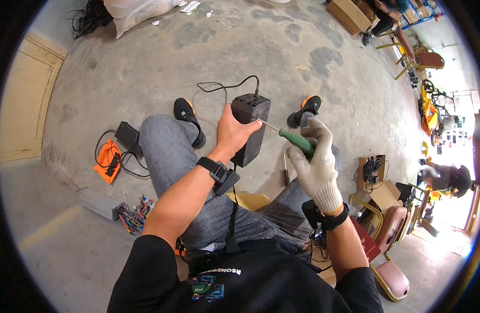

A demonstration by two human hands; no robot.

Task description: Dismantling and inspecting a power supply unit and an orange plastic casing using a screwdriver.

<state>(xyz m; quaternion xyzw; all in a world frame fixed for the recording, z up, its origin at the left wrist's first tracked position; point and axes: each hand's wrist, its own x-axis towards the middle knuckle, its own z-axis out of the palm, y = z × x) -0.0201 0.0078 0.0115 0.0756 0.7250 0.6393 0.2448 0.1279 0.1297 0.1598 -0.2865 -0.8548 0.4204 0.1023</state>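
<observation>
I see the left hand [232,132] clamped around the black box [246,150], above the floor [146,68]; the gloved right hand [318,167] grips the green screwdriver [293,140]. I judge the box stiff, rather heavy, best taken by its long sides

A pale sack [133,13] lies on the concrete floor [146,68], a cardboard box [349,17] and brown chair [405,44] farther right.

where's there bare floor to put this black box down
For the black box, the widest patch is concrete floor ahead of both shoes, short of the pale bag. Another lies between the wooden door and orange item. Crowded: around the coloured wires at left, and the open carton and chairs at right.
</observation>
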